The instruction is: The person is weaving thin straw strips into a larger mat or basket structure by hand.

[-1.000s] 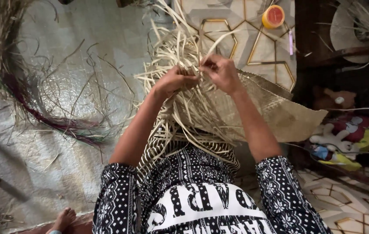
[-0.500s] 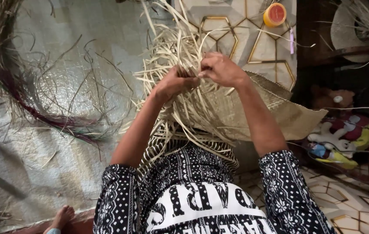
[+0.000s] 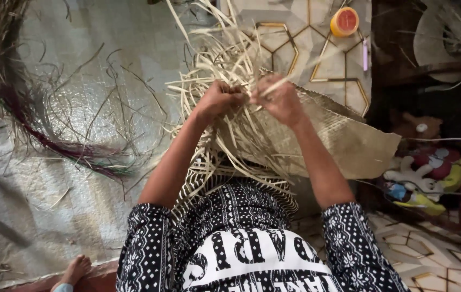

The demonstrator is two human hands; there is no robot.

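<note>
your hands weave pale strips at the edge of a woven mat

your left hand (image 3: 217, 101) is clenched around a bunch of loose straw strips (image 3: 214, 59), and your right hand (image 3: 280, 99) pinches a single strip just beside it; the woven mat (image 3: 344, 141) lies over your lap, spreading right, above the patterned floor, with an orange lidded tub (image 3: 344, 21) well beyond and dyed reeds (image 3: 52, 143) far left

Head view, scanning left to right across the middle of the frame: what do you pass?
Bundle of dried fibres with purple strands → left hand → right hand, both gripping pale strips → woven mat → stuffed toys on the floor.
</note>
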